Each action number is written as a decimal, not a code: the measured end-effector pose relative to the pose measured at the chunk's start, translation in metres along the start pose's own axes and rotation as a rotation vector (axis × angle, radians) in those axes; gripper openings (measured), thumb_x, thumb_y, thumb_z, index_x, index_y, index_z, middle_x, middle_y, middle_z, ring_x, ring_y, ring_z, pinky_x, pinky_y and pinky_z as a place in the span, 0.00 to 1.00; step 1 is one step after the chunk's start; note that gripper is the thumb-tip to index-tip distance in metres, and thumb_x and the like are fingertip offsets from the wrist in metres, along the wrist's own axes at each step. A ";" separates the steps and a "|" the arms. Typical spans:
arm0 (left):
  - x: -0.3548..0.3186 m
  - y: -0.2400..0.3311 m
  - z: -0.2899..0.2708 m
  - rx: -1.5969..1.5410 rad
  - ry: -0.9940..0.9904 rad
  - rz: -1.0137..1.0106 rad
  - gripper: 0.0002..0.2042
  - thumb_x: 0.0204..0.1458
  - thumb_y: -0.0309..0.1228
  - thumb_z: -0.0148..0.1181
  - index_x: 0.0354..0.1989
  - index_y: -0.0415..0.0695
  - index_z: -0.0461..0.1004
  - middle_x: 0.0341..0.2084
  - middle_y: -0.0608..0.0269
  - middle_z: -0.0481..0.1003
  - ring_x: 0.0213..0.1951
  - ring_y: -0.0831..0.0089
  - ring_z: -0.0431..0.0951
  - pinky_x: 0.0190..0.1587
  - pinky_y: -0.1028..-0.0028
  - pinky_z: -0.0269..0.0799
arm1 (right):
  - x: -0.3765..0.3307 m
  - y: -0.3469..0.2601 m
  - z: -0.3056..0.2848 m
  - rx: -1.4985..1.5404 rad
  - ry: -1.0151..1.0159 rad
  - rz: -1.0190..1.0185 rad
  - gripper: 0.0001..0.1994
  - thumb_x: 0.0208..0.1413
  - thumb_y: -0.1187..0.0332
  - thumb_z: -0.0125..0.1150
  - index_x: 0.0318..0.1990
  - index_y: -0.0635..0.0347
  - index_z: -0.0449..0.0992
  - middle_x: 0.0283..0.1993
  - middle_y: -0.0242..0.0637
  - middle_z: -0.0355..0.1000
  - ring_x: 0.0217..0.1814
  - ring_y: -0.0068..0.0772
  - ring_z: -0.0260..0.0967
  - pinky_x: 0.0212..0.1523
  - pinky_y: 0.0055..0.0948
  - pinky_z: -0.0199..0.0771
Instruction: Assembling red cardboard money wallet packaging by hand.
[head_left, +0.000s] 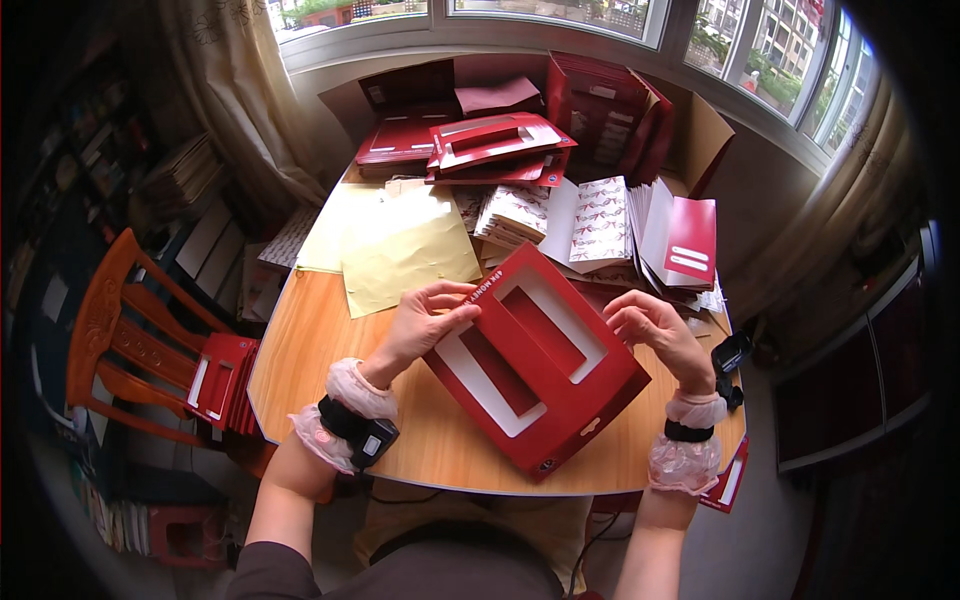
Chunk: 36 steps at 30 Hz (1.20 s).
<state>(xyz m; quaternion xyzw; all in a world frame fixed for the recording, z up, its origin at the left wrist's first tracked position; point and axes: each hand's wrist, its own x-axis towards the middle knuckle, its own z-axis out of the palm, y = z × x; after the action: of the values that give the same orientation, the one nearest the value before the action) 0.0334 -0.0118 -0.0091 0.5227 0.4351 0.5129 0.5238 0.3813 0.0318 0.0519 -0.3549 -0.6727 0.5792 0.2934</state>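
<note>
A red cardboard box with two white-edged cutout windows and a small hang hole is tilted over the near part of the table. My left hand pinches its upper left edge, with the thumb on the front. Close by the opposite edge is my right hand, its fingers bent and a little apart, the tips at or just off the cardboard. Both wrists wear pink ruffled bands and black straps; a small dark device sits on the left one.
Yellow paper sheets lie on the wooden table. Beyond are stacked red boxes, patterned envelopes and an open brown carton. More red boxes rest on the wooden chair at left. A black device stands at the right edge.
</note>
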 end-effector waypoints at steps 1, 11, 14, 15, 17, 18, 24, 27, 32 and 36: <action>0.001 0.000 -0.003 -0.007 0.026 -0.022 0.14 0.55 0.27 0.63 0.49 0.40 0.74 0.37 0.61 0.80 0.36 0.81 0.79 0.39 0.82 0.76 | -0.003 -0.003 -0.001 0.136 -0.104 -0.027 0.16 0.64 0.59 0.55 0.51 0.62 0.70 0.40 0.31 0.74 0.40 0.16 0.71 0.43 0.18 0.71; 0.012 -0.007 0.002 -0.371 0.096 -0.044 0.13 0.61 0.31 0.56 0.51 0.38 0.74 0.39 0.59 0.79 0.36 0.78 0.80 0.38 0.79 0.79 | -0.008 0.038 0.017 0.603 -0.143 -0.167 0.41 0.60 0.38 0.46 0.69 0.62 0.52 0.66 0.41 0.59 0.66 0.36 0.59 0.64 0.42 0.63; 0.006 -0.009 -0.014 -0.417 0.169 -0.053 0.14 0.62 0.31 0.53 0.53 0.39 0.73 0.40 0.61 0.79 0.37 0.78 0.80 0.38 0.79 0.79 | 0.015 0.025 0.040 0.682 -0.380 -0.190 0.41 0.59 0.38 0.46 0.68 0.63 0.51 0.60 0.46 0.65 0.53 0.37 0.71 0.52 0.38 0.70; 0.008 -0.010 -0.012 -0.454 0.174 -0.072 0.14 0.63 0.31 0.53 0.54 0.39 0.73 0.40 0.61 0.79 0.37 0.78 0.80 0.38 0.79 0.79 | 0.011 0.018 0.040 0.612 -0.411 -0.250 0.36 0.62 0.43 0.49 0.67 0.62 0.55 0.54 0.46 0.70 0.44 0.35 0.73 0.46 0.33 0.72; 0.012 -0.018 -0.014 -0.476 0.180 -0.082 0.14 0.63 0.31 0.53 0.54 0.40 0.72 0.41 0.61 0.79 0.37 0.78 0.80 0.38 0.78 0.80 | 0.007 0.009 0.039 0.452 -0.381 -0.166 0.27 0.64 0.54 0.53 0.63 0.61 0.59 0.49 0.43 0.73 0.43 0.29 0.73 0.44 0.27 0.72; 0.012 -0.016 -0.014 -0.496 0.190 -0.091 0.14 0.63 0.31 0.52 0.55 0.40 0.72 0.42 0.61 0.78 0.38 0.78 0.80 0.39 0.78 0.80 | 0.010 0.009 0.040 0.452 -0.382 -0.166 0.27 0.64 0.54 0.53 0.63 0.61 0.59 0.49 0.43 0.73 0.43 0.29 0.73 0.44 0.27 0.72; 0.006 -0.002 -0.006 -0.506 0.018 -0.227 0.15 0.63 0.31 0.53 0.56 0.40 0.72 0.44 0.61 0.78 0.40 0.77 0.80 0.42 0.77 0.80 | 0.029 0.032 0.049 0.224 0.049 -0.130 0.25 0.55 0.71 0.64 0.58 0.63 0.62 0.46 0.35 0.72 0.47 0.22 0.70 0.49 0.23 0.71; 0.002 -0.001 -0.003 -0.450 -0.085 -0.250 0.16 0.62 0.31 0.53 0.56 0.40 0.71 0.44 0.61 0.78 0.41 0.77 0.79 0.42 0.77 0.80 | 0.033 0.045 0.064 -0.106 0.302 -0.591 0.31 0.52 0.69 0.67 0.61 0.62 0.60 0.54 0.37 0.67 0.54 0.24 0.67 0.54 0.28 0.69; -0.001 0.001 0.000 -0.391 -0.209 -0.311 0.16 0.62 0.31 0.53 0.56 0.40 0.71 0.44 0.61 0.78 0.41 0.79 0.79 0.43 0.77 0.79 | 0.044 0.046 0.066 0.158 0.345 -0.352 0.37 0.49 0.70 0.68 0.67 0.53 0.57 0.65 0.39 0.55 0.57 0.30 0.64 0.53 0.28 0.70; -0.009 0.011 0.000 -0.296 -0.362 -0.429 0.15 0.63 0.30 0.52 0.55 0.38 0.71 0.44 0.60 0.78 0.41 0.80 0.78 0.44 0.80 0.77 | 0.042 0.031 0.072 -0.061 0.208 -0.494 0.26 0.45 0.73 0.72 0.55 0.58 0.72 0.60 0.38 0.64 0.51 0.28 0.71 0.46 0.26 0.74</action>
<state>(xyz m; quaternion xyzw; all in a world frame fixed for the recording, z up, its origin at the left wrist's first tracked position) 0.0313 -0.0217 0.0006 0.4199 0.3559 0.3472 0.7593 0.3036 0.0270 0.0094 -0.2463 -0.7223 0.4301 0.4823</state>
